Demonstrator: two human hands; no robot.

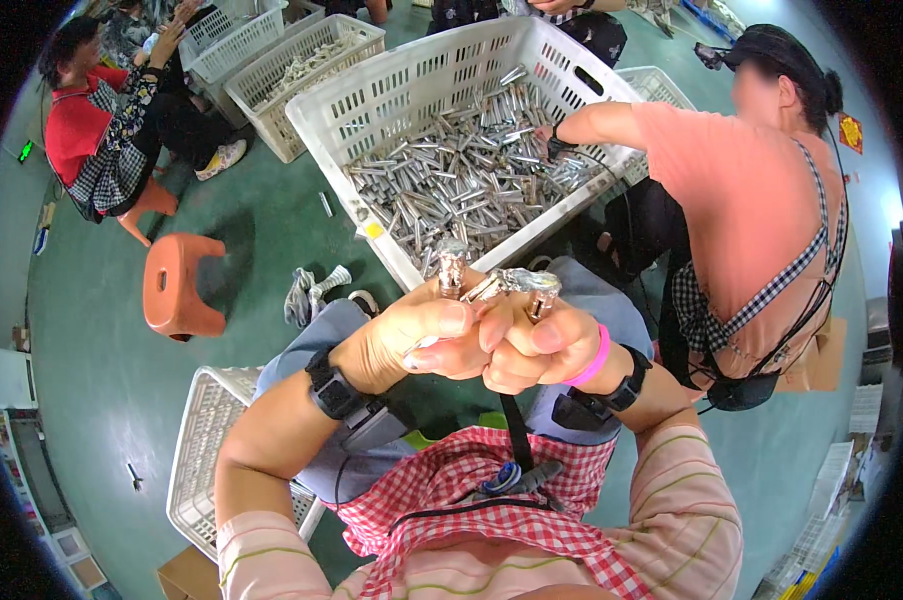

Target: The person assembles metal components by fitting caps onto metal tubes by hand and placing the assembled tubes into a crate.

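Both my hands are raised close together before my chest, at the near edge of a big white plastic crate [317, 130]. In my left hand [417, 335] the fingers are closed round a short shiny metal tube [453, 270], which stands up above the thumb. My right hand [544, 345] is closed too, gripping a silvery metal piece [517, 283] with a bent, elbow-like shape. The fingertips of the two hands meet, hiding the lower ends of both pieces. Many loose silver metal tubes [452, 170] lie heaped in the crate.
At the right a co-worker in an orange shirt [722, 200] reaches into the crate. Another person [77, 130] sits at the far left near more crates [267, 110]. An orange stool [177, 285], grey gloves [312, 292] and a low white basket [197, 450] stand or lie to my left.
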